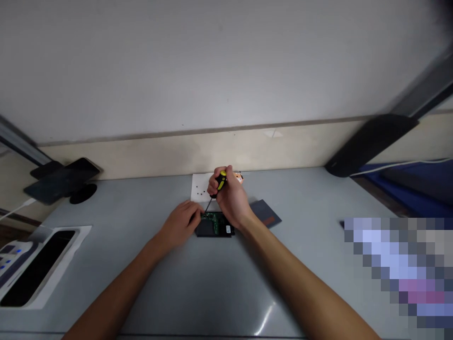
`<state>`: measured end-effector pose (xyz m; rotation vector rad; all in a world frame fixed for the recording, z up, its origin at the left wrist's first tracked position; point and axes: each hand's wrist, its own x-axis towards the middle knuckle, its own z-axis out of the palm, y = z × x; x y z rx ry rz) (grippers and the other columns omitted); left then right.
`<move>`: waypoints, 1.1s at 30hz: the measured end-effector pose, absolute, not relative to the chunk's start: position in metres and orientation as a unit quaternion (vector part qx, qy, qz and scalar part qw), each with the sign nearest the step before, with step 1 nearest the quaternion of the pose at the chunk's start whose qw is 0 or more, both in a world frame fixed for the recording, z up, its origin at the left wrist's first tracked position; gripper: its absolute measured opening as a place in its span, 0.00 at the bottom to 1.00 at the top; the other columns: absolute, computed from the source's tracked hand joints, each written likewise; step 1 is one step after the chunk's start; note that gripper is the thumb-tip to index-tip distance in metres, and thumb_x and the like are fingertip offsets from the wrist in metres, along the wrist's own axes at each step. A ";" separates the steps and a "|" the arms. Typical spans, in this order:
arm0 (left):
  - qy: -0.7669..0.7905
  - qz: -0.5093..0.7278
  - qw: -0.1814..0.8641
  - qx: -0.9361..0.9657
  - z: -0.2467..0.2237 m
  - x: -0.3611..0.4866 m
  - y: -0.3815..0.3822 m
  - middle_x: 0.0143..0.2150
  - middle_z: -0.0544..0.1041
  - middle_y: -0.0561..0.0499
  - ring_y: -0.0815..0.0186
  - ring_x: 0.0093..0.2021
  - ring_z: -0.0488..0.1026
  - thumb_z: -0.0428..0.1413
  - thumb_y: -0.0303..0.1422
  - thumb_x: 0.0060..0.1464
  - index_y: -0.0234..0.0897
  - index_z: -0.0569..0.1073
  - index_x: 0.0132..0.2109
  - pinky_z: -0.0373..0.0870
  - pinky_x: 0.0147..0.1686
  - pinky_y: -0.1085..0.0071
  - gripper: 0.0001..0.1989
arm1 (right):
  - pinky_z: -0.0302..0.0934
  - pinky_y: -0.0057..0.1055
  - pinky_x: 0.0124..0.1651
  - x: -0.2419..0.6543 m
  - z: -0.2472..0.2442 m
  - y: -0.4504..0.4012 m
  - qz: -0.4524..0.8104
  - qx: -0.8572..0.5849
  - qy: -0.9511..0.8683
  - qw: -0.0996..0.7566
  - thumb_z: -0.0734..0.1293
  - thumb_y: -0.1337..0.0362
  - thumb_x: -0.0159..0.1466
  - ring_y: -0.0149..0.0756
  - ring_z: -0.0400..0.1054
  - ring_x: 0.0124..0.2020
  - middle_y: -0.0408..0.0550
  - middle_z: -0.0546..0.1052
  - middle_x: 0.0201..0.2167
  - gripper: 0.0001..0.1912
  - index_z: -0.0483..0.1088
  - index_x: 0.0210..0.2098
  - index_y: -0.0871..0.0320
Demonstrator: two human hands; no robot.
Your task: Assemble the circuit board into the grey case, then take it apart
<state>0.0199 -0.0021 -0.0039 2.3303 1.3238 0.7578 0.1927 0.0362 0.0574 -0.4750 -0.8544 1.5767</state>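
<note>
In the middle of the grey table lies a dark, flat electronic device (223, 225) with its green circuit board showing. My right hand (231, 193) is wrapped round the black and yellow handle of a screwdriver (222, 181). The shaft slants down to the left, and its tip meets the board's upper left corner. At that same corner, my left hand (184, 219) has its fingers bent together against the device's edge; whatever they pinch is hidden. Behind lies a white sheet (194, 183) with several small dark screws (201, 192) on it. A dark flat cover (264, 213) rests right of the device.
A phone or tablet on a stand (63, 182) is at the back left, with a white cable. Nearer, a long black-faced device (40, 267) lies on white paper. A black cylindrical object (370, 144) leans at the back right. A wall (159, 158) closes off the table's rear.
</note>
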 end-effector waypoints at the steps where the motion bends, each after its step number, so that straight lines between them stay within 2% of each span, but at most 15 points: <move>1: 0.469 0.268 0.177 0.823 -0.005 0.020 -0.002 0.40 0.76 0.49 0.61 0.45 0.73 0.45 0.30 0.69 0.40 0.72 0.43 0.69 0.49 0.62 0.11 | 0.56 0.31 0.30 0.192 0.058 0.036 0.678 -0.208 -0.373 0.598 0.60 0.39 0.68 0.31 0.54 0.24 0.41 0.60 0.24 0.24 0.65 0.32 0.52; 11: 0.466 0.266 0.176 0.825 -0.005 0.020 0.000 0.40 0.77 0.50 0.61 0.44 0.72 0.46 0.30 0.68 0.40 0.73 0.43 0.69 0.49 0.61 0.11 | 0.54 0.31 0.30 0.191 0.059 0.033 0.672 -0.209 -0.387 0.596 0.62 0.44 0.69 0.31 0.53 0.25 0.41 0.60 0.25 0.20 0.65 0.32 0.53; 18: 0.468 0.269 0.180 0.822 -0.006 0.020 0.001 0.41 0.77 0.49 0.61 0.45 0.73 0.46 0.30 0.68 0.40 0.73 0.44 0.69 0.50 0.61 0.11 | 0.53 0.31 0.30 0.189 0.057 0.033 0.677 -0.210 -0.398 0.582 0.61 0.39 0.68 0.32 0.53 0.25 0.41 0.60 0.24 0.24 0.65 0.32 0.53; 26: 0.463 0.263 0.177 0.828 -0.007 0.018 0.000 0.41 0.77 0.49 0.60 0.45 0.72 0.46 0.30 0.68 0.40 0.73 0.45 0.69 0.50 0.60 0.11 | 0.54 0.32 0.31 0.191 0.059 0.034 0.666 -0.211 -0.404 0.590 0.61 0.42 0.69 0.32 0.53 0.25 0.41 0.60 0.24 0.22 0.66 0.32 0.53; 33: 0.467 0.302 0.233 0.798 -0.002 0.019 -0.001 0.45 0.74 0.48 0.62 0.48 0.72 0.49 0.34 0.69 0.41 0.74 0.48 0.68 0.51 0.63 0.10 | 0.57 0.32 0.32 0.198 0.066 0.033 0.684 -0.204 -0.372 0.594 0.60 0.44 0.70 0.32 0.52 0.26 0.41 0.59 0.25 0.20 0.65 0.32 0.52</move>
